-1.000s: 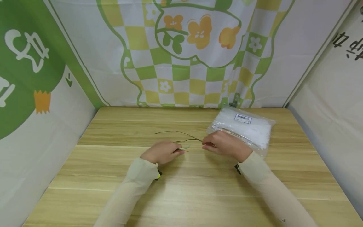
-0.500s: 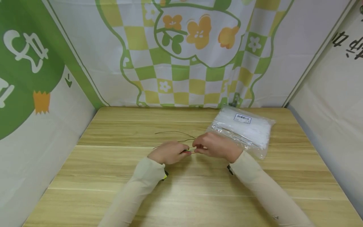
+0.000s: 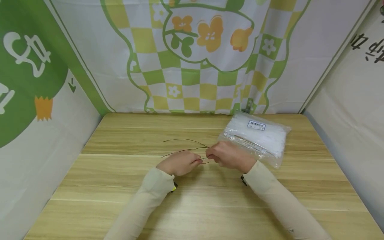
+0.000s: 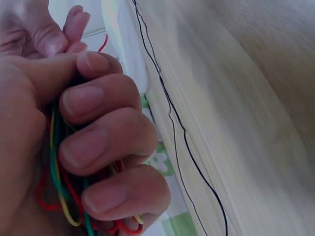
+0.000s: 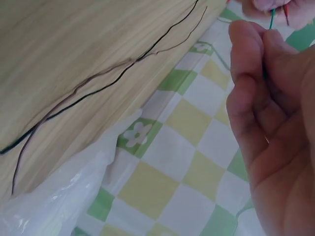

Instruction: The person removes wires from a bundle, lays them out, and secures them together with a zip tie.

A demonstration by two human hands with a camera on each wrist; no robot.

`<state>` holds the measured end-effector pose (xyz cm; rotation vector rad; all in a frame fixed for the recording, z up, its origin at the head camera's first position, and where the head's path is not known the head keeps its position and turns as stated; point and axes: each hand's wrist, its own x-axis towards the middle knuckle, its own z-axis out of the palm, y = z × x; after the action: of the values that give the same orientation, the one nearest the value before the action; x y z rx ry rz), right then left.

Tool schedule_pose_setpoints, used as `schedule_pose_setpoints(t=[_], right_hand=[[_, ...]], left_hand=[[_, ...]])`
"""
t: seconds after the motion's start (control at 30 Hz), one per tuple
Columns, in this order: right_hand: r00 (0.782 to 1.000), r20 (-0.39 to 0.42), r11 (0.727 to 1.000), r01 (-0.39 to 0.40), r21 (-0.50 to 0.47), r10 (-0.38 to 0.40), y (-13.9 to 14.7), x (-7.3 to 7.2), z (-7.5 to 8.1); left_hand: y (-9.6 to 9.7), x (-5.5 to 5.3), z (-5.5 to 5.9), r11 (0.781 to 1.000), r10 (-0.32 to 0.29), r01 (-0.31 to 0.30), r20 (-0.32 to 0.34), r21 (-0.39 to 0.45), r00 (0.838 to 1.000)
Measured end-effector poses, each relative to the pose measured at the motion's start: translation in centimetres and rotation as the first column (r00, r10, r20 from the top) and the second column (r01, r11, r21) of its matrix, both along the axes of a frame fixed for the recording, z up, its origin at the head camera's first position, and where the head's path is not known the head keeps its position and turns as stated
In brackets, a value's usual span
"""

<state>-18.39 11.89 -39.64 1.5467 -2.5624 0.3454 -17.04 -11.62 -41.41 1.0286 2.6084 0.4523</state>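
My left hand (image 3: 181, 162) grips a bundle of thin red, yellow and green wires (image 4: 55, 172), its fingers curled round them over the middle of the table. Close on its right, my right hand (image 3: 229, 156) pinches a green wire (image 5: 272, 19) between thumb and forefinger; the wire runs taut from the bundle. A red wire end (image 3: 205, 163) sticks out past my left fingertips. Beyond the hands, a black wire (image 4: 189, 140) and a brown wire (image 5: 81, 87) lie loose and crossing on the table. Much of the bundle is hidden inside my left hand.
A clear plastic bag (image 3: 256, 135) of white strips with a barcode label lies at the back right, just behind my right hand. The wooden table (image 3: 192, 206) ends at a patterned curtain (image 3: 192, 76). Cloth walls stand at both sides.
My right hand has come left from beside the loose wires and now pinches the green wire. My left hand has shifted slightly right with its bundle. The loose wires and bag stay put.
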Motion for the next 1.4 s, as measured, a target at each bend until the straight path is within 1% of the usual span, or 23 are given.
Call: schedule_pose_setpoints(t=[0.1, 0.27, 0.33, 0.43, 0.5, 0.57, 0.67, 0.77, 0.97, 1.2, 1.33, 1.4], right_hand=[[1.000, -0.022, 0.999, 0.021, -0.038, -0.022, 0.9, -0.3, -0.1], [0.997, -0.038, 0.995, 0.063, -0.079, -0.066, 2.7, -0.8, -0.2], [0.996, -0.049, 0.993, 0.071, -0.094, -0.076, 3.4, -1.0, -0.2], [0.994, -0.057, 0.991, 0.088, -0.105, -0.095, 4.5, -1.1, -0.2], [0.993, -0.043, 0.989, 0.102, -0.104, -0.107, 5.4, -1.2, -0.3], [0.990, -0.008, 0.985, 0.138, -0.103, -0.140, 6.4, -1.3, -0.4], [0.983, 0.032, 0.978, 0.186, -0.098, -0.183, 7.7, -1.4, -0.6], [0.981, 0.046, 0.976, 0.193, -0.101, -0.189, 8.5, -1.5, -0.8], [0.974, 0.090, 0.971, 0.216, -0.107, -0.207, 9.6, -1.6, -1.1], [0.973, 0.077, 0.965, 0.227, -0.134, -0.219, 10.5, -1.8, -1.7], [0.971, 0.078, 0.963, 0.237, -0.132, -0.228, 11.0, -1.8, -1.8], [0.970, 0.087, 0.962, 0.239, -0.132, -0.228, 11.2, -1.8, -1.8]], left_hand=[[-0.8, 0.0, -0.2, 1.000, 0.008, -0.008, 0.027, -0.012, 1.000], [-2.3, 0.1, -0.4, 0.998, 0.053, -0.050, 0.059, -0.043, 0.997], [-2.9, 0.2, -0.5, 0.997, 0.065, -0.063, 0.064, -0.040, 0.996], [-3.6, 0.2, -0.5, 0.998, 0.063, -0.062, 0.074, -0.023, 0.995], [-4.2, 0.2, -0.6, 0.998, 0.055, -0.054, 0.077, -0.006, 0.996], [-4.8, 0.1, -0.6, 0.999, 0.050, -0.051, 0.076, 0.012, 0.996], [-5.7, 0.2, -0.6, 0.998, 0.058, -0.059, 0.080, 0.015, 0.995], [-6.5, 0.4, -0.6, 0.998, 0.060, -0.061, 0.076, 0.011, 0.995], [-7.4, 0.5, -0.7, 0.998, 0.057, -0.057, 0.061, 0.000, 0.997], [-8.4, 0.3, -0.4, 0.999, 0.048, -0.048, 0.089, 0.001, 0.995], [-8.8, 0.3, -0.4, 0.998, 0.056, -0.056, 0.093, -0.004, 0.994], [-9.0, 0.4, -0.4, 0.999, 0.050, -0.050, 0.088, 0.002, 0.995]])
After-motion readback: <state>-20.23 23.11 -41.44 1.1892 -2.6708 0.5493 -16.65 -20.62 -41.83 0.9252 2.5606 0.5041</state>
